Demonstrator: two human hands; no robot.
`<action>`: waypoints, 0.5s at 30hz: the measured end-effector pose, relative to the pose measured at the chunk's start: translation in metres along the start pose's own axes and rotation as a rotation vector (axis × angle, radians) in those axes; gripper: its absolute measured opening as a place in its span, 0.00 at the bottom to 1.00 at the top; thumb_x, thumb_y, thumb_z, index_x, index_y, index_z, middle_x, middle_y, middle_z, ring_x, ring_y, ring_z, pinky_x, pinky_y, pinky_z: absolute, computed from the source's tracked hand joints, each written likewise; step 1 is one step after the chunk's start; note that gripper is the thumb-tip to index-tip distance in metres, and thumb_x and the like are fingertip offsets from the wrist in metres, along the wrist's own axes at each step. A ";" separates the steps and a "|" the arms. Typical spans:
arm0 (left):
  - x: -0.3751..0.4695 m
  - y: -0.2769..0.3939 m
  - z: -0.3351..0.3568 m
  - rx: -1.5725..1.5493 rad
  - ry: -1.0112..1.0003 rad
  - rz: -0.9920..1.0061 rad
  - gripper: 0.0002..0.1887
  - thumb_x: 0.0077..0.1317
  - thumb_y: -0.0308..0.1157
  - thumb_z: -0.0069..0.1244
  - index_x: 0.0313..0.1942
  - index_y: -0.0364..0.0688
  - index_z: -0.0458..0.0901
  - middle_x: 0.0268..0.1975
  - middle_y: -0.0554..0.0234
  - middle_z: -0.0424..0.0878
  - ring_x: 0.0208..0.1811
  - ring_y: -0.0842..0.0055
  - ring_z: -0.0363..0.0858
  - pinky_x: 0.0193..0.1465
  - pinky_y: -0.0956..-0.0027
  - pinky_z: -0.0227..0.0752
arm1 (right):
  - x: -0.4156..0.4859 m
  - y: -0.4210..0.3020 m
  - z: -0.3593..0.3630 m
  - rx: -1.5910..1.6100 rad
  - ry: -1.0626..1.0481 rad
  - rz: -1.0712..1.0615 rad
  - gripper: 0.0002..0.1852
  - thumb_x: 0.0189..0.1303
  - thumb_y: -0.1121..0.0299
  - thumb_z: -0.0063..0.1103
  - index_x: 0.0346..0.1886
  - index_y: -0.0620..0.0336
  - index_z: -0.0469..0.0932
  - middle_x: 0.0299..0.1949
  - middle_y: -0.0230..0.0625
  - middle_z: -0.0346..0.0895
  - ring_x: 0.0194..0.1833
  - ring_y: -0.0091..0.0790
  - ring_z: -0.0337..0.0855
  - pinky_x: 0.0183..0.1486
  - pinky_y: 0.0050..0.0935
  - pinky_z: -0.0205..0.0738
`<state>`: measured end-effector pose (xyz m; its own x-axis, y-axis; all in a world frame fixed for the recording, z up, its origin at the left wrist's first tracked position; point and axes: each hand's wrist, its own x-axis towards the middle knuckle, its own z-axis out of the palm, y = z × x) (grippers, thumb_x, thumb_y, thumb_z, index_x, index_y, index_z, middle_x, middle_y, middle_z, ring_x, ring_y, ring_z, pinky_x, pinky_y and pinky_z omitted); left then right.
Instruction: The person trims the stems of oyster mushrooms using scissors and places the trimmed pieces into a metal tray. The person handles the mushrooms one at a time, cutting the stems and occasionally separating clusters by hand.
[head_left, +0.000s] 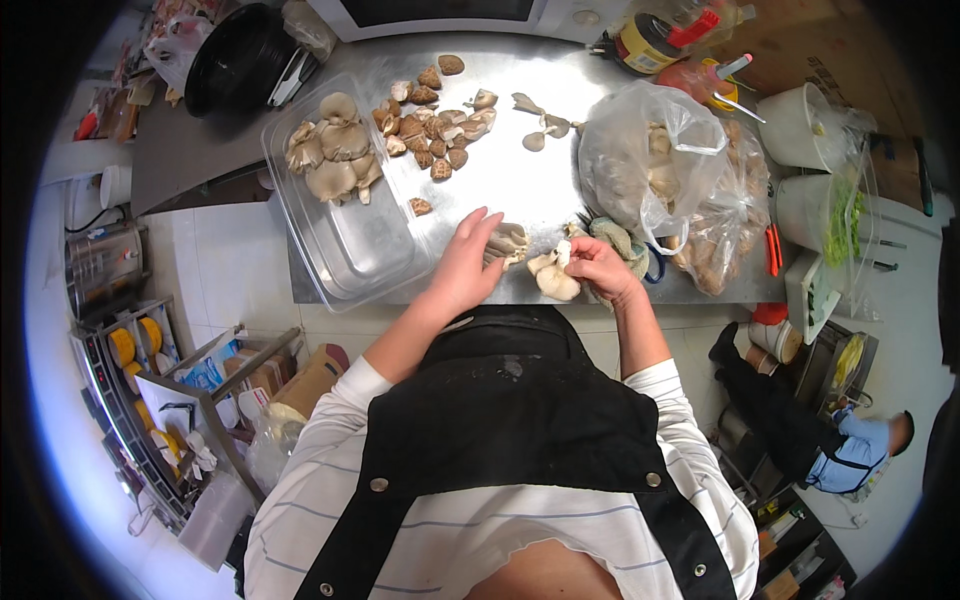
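My left hand (466, 264) rests over the front of the steel table, its fingers beside a cluster of oyster mushrooms (507, 241); whether it grips them I cannot tell. Between the fingers of my right hand (598, 268) is a pale oyster mushroom piece (556, 279). A clear plastic tub (352, 262) to the left holds several oyster mushrooms (339, 154). Brown shiitake mushrooms (433, 131) lie loose beyond my left hand. Small oyster mushroom pieces (553, 125) lie farther back. A plastic bag of oyster mushrooms (634, 161) stands beyond my right hand.
Right of the bag are another bag of mushrooms (724, 232), red-handled scissors or a tool (773, 249) and white tubs (799, 124). A cloth glove (619, 244) lies by my right hand. A black bowl (244, 60) stands back left. A co-worker (840, 450) is at right.
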<state>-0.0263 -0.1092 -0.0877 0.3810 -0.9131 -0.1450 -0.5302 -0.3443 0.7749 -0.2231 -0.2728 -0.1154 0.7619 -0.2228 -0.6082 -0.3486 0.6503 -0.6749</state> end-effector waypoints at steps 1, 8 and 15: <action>-0.002 0.004 -0.001 -0.099 0.023 0.048 0.31 0.58 0.25 0.54 0.63 0.42 0.64 0.63 0.49 0.63 0.61 0.65 0.69 0.59 0.67 0.68 | -0.001 0.000 0.001 0.027 -0.014 -0.021 0.06 0.52 0.77 0.60 0.34 0.60 0.77 0.31 0.24 0.78 0.32 0.17 0.76 0.36 0.17 0.69; -0.009 0.038 0.014 -1.072 -0.157 -0.335 0.32 0.62 0.27 0.55 0.64 0.39 0.59 0.60 0.57 0.66 0.61 0.69 0.67 0.62 0.65 0.65 | -0.006 0.004 0.019 0.262 -0.067 -0.194 0.12 0.55 0.76 0.61 0.43 0.62 0.77 0.39 0.31 0.80 0.41 0.24 0.79 0.47 0.24 0.73; -0.009 0.043 0.024 -1.437 -0.258 -0.572 0.29 0.63 0.23 0.52 0.62 0.41 0.58 0.57 0.57 0.68 0.55 0.68 0.74 0.54 0.58 0.76 | -0.010 0.015 0.049 0.186 0.177 -0.248 0.12 0.56 0.76 0.62 0.44 0.61 0.77 0.40 0.32 0.80 0.40 0.24 0.79 0.44 0.23 0.74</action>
<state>-0.0709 -0.1207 -0.0684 0.0563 -0.8022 -0.5945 0.8294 -0.2938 0.4751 -0.2095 -0.2256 -0.0986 0.6988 -0.5020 -0.5096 -0.0475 0.6783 -0.7333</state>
